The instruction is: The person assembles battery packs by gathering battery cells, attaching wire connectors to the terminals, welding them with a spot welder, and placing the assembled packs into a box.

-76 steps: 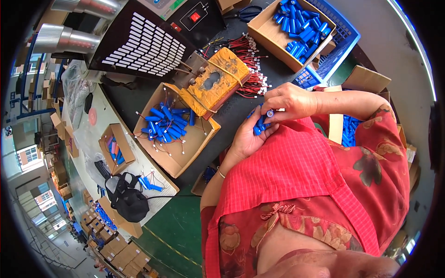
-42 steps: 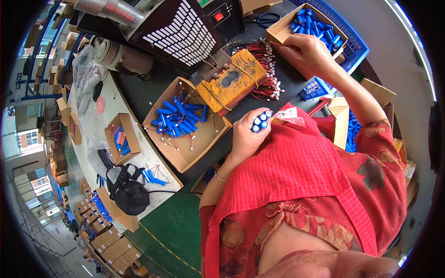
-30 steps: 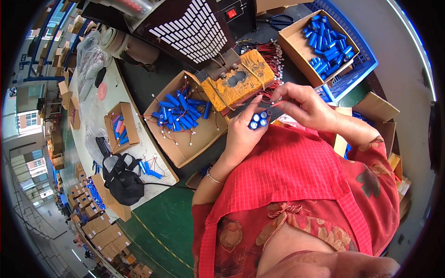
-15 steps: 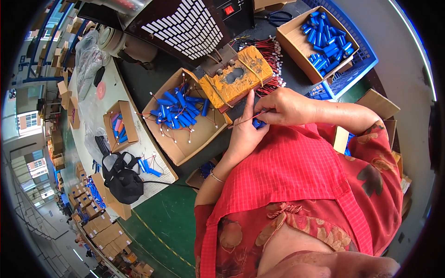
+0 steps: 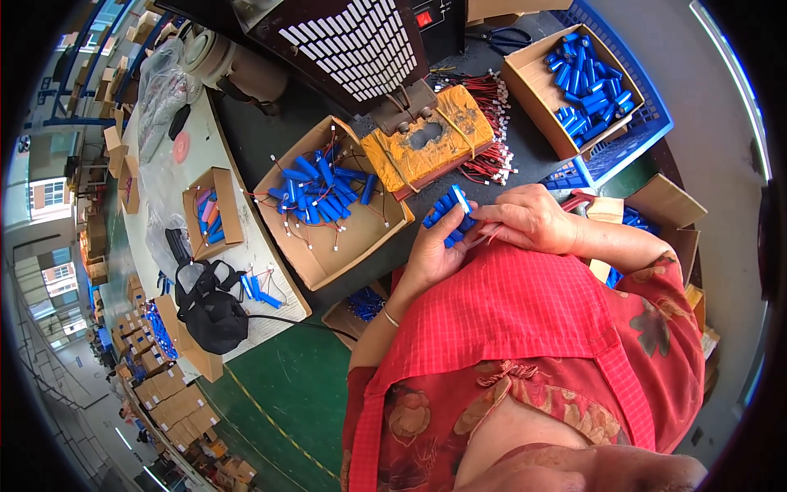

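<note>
Has, at the upper right, a blue plastic basket (image 5: 648, 141) with an upper cardboard box (image 5: 531, 80) set in it, heaped with loose blue cells (image 5: 590, 86). Sits near a middle cardboard box (image 5: 352, 246), strewn with wired blue cells (image 5: 324, 190) trailing thin leads and small white plugs. Has, farther left on a pale table (image 5: 259, 254), a small cardboard box (image 5: 221, 248) holding blue and pink cells; to the right, an open carton (image 5: 668, 205) with more blue cells inside, partly hidden by the right arm.

Curls the left hand (image 5: 437, 254) snugly around a bundle of blue cells (image 5: 451, 215), thumb laid along the near side, in front of the red apron (image 5: 508, 312) and just short of a yellow block (image 5: 459, 131). Brings the right hand (image 5: 531, 217) close to the bundle, fingers bent and tips pinched together on thin red strands (image 5: 490, 231). Cannot tell contact from a narrow gap between those fingertips and the bundle.

Shows more of the bundle than half a second ago, now turned blue sides into view instead of mostly covered by the right hand. Works with both hands together, unlike a little earlier, with the right hand stretched out near the upper cardboard box.
</note>
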Demonstrator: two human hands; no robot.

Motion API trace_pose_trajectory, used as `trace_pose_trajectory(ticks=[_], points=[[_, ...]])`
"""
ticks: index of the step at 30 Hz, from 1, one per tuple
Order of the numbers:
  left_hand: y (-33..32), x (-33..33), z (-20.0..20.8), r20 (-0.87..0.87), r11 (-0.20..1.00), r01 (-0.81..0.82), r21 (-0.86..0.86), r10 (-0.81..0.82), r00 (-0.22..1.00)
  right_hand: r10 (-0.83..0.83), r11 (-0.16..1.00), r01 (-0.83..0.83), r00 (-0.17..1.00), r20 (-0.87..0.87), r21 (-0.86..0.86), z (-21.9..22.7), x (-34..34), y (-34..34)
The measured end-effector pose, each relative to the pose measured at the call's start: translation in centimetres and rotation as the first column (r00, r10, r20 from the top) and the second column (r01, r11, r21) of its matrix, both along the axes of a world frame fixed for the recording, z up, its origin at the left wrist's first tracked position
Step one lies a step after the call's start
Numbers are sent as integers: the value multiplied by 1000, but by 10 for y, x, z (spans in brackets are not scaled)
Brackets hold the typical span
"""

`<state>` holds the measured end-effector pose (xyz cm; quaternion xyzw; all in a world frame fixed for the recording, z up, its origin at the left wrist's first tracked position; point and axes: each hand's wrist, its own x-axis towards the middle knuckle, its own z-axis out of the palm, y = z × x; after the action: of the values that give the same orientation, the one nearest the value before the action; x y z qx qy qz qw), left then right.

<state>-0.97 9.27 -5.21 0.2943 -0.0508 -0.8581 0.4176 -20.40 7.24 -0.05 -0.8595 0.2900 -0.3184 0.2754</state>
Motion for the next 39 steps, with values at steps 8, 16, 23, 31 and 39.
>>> trace_pose_trajectory(ticks=[8,16,23,31,39], points=[[-1,16,16,-24,987,-122,-108,120,992,-69,693,-26,992,102,720,7,-1,-1],[-2,9,37,214,927,-121,-354,206,955,139,775,-26,982,-131,631,1,4,1],[-27,10,60,376,856,-8,-517,236,896,-254,706,11,937,240,708,8,20,-19],[-76,23,61,637,528,363,-768,690,343,-354,777,203,924,147,595,18,20,-61],[-90,14,60,513,356,484,-799,825,240,-231,776,139,970,72,615,25,25,-84]])
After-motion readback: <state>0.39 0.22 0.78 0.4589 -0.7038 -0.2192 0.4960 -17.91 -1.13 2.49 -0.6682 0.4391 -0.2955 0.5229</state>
